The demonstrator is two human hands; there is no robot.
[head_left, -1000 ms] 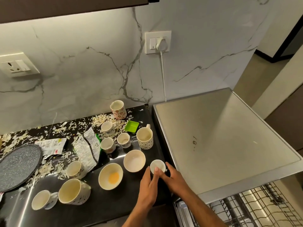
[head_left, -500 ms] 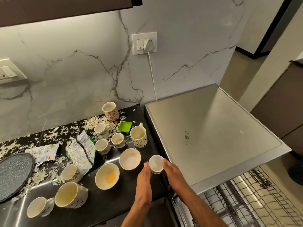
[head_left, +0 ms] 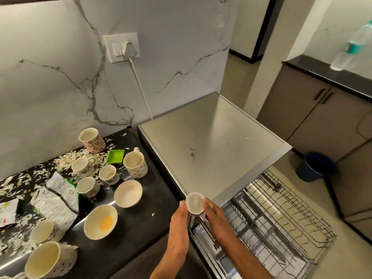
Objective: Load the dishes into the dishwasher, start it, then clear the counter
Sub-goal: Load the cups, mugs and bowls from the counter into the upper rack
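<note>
A small white cup (head_left: 194,203) is held low in the middle of the frame, pressed between the straight fingers of the left hand (head_left: 179,219) and the right hand (head_left: 215,215). It is raised over the edge where the dark surface (head_left: 141,198) meets the pulled-out dishwasher rack (head_left: 281,218). Two bowls (head_left: 128,193) and several mugs (head_left: 135,165) are left on the surface at lower left.

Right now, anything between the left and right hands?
Yes, in the head view: a small white cup, held between the left hand and right hand over the seam between the black counter and the pulled-out dishwasher rack.
</note>
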